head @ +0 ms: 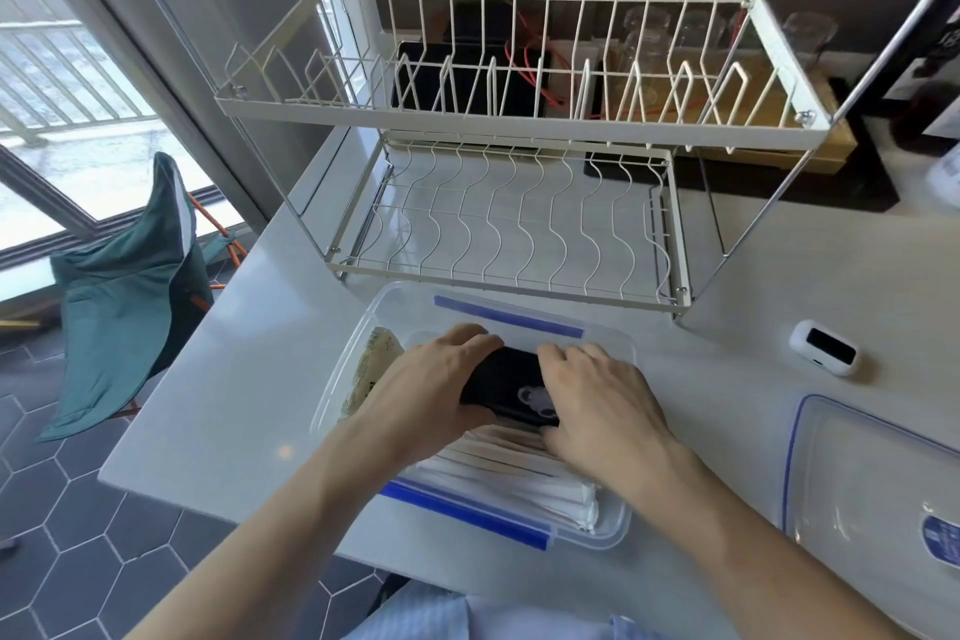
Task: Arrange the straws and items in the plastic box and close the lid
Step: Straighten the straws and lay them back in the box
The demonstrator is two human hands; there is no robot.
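My left hand and right hand grip a black pouch over straws in the box; the lid lies aside, not yet on.

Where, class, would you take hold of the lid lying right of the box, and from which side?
Take the lid by its near-left long edge, coming from the box side. It lies flat on the counter, so a pinch grip on the raised blue rim suits best. Its far-right part runs out of view.

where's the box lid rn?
In the head view the lid lies flat on the counter at the right edge, right of the open plastic box and below the small white device.
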